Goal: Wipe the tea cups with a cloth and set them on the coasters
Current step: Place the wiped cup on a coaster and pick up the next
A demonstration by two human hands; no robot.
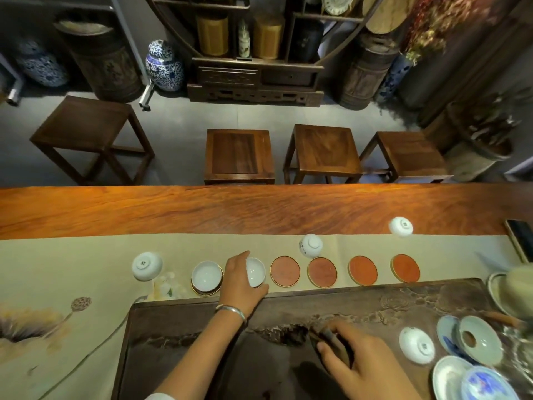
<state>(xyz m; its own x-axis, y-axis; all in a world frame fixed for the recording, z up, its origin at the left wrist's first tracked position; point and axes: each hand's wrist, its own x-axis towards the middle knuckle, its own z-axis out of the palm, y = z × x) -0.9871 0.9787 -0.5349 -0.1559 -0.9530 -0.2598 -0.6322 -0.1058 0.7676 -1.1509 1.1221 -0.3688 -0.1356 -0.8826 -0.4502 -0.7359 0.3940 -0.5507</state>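
My left hand (240, 280) holds one upright white cup (255, 271); another (206, 276) sits on its coaster. Four red coasters (285, 270) lie bare. My right hand (357, 359) grips the dark cloth (331, 340).

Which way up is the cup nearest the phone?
Upside down. The cup shows its foot ring and a blue base mark, not its hollow.

Four coasters (322, 272) right of two cups (207, 276).

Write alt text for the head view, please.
A left hand sets an upright white cup on a coaster beside another upright cup; four coasters are bare. The right hand holds a dark cloth on the tea tray.
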